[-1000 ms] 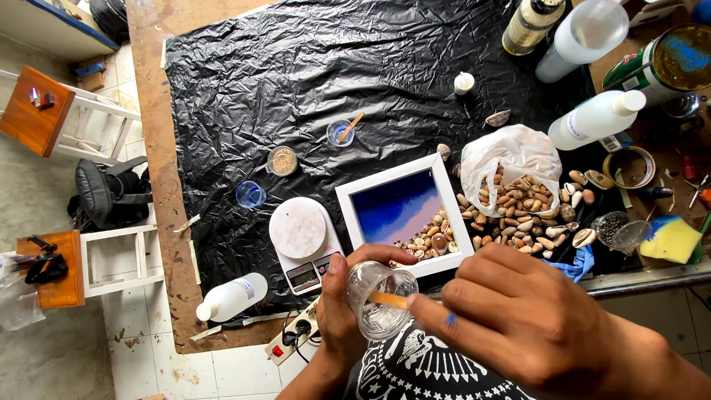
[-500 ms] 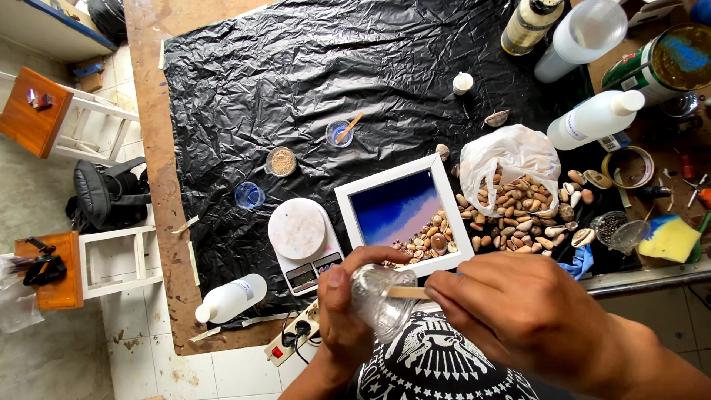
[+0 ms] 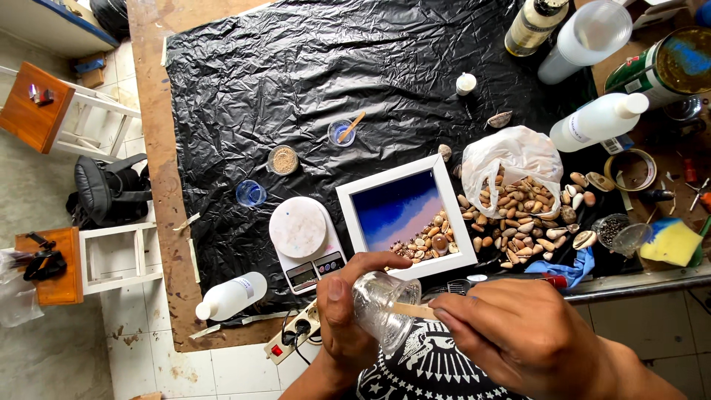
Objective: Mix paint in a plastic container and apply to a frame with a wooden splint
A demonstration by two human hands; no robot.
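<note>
My left hand (image 3: 348,311) grips a small clear plastic cup (image 3: 381,307), tipped on its side close to my chest. My right hand (image 3: 518,337) pinches a flat wooden stick (image 3: 415,311) whose end is inside the cup. Just beyond the hands a white square frame (image 3: 404,218) lies on black plastic sheeting (image 3: 311,74); its inside is blue fading to pale, with several shells at its lower right corner. A small scale with a round white plate (image 3: 298,228) sits left of the frame.
A white bag (image 3: 511,159) spills shells to the right of the frame. Small cups (image 3: 341,132) (image 3: 283,159) (image 3: 250,192) stand on the sheeting. White bottles (image 3: 601,122) (image 3: 231,295), a tin (image 3: 666,63), a tape roll (image 3: 629,170), a yellow sponge (image 3: 670,243) and a power strip (image 3: 292,337) surround the work area.
The cup has tilted further onto its side and dropped slightly toward me. My right hand has shifted lower with the stick still in the cup.
</note>
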